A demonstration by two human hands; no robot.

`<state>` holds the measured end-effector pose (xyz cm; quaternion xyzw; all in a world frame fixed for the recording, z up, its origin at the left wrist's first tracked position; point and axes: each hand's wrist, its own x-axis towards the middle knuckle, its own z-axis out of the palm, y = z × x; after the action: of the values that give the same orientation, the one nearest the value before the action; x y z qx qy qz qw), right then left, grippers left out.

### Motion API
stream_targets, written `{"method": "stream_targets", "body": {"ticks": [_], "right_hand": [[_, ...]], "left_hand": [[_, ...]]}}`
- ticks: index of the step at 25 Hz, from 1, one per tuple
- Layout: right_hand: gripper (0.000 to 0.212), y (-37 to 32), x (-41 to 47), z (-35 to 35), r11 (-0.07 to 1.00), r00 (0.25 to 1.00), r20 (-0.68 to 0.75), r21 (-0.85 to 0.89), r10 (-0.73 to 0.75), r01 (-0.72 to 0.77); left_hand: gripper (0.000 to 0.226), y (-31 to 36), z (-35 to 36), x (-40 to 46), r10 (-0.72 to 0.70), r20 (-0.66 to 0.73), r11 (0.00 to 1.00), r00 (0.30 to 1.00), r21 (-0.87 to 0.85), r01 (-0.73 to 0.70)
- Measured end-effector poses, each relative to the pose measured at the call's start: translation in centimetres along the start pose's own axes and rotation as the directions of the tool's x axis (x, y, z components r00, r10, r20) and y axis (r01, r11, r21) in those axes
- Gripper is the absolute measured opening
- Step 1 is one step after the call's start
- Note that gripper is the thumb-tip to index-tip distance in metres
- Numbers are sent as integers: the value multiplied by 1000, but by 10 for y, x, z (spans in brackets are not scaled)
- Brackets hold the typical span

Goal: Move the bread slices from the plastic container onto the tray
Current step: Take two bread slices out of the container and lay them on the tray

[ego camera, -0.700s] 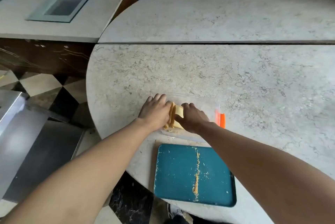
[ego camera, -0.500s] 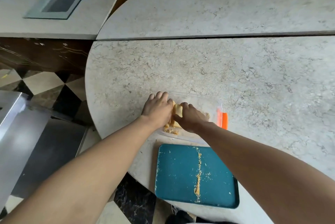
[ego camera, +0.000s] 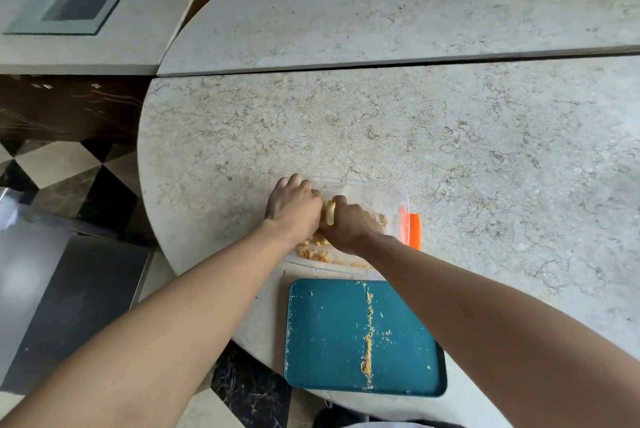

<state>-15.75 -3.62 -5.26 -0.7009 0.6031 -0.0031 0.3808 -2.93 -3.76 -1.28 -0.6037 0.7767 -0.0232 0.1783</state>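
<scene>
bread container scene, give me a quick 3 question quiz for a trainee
1. True or false: bread slices already lie on the teal tray.
2. Multiple choice: where are the left hand and the right hand?
A. Both at the clear plastic container, closed around the bread slices
B. Both flat on the tray
C. One on the tray, one on the floor
3. Fill in: the orange clip sits on the container's ____ side, as the person sees it.

Key
1. False: only crumbs lie on it.
2. A
3. right
</scene>
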Motion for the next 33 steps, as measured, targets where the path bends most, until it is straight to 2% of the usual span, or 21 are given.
{"method": "stream_targets", "body": {"ticks": [8, 11, 16, 20, 24, 27, 29, 33], "right_hand": [[41, 14, -10, -6, 989, 991, -104, 131, 85, -71], [34, 15, -9, -10, 982, 986, -121, 166, 116, -95], [17, 23, -9, -8, 990, 987, -127, 110, 103, -89], [34, 24, -15, -5, 988, 982, -153, 123, 109, -90], [37, 24, -24, -5, 983, 971, -206, 161, 119, -86], [27, 21, -37, -8, 981, 963, -253, 189, 97, -49], [19, 21, -47, -12, 975, 956, -274, 217, 105, -45], [30, 33, -87, -23, 940, 913, -391, 341, 115, 27]], "left_hand": [[30, 20, 1, 9, 18, -32, 994, 999, -109, -21], [35, 28, 2, 11, -24, 5, 975, 1000, -223, 25], [28, 33, 7, 9, -137, 11, 926, 991, -354, 132], [35, 39, 11, 6, -220, 58, 884, 974, -409, 224], [22, 39, 11, 3, -304, 78, 806, 949, -511, 300], [19, 33, 3, -7, -360, 57, 734, 931, -599, 320], [18, 27, -3, -18, -421, 42, 633, 906, -701, 327], [13, 14, -16, -55, -506, 11, 401, 863, -882, 246]]}}
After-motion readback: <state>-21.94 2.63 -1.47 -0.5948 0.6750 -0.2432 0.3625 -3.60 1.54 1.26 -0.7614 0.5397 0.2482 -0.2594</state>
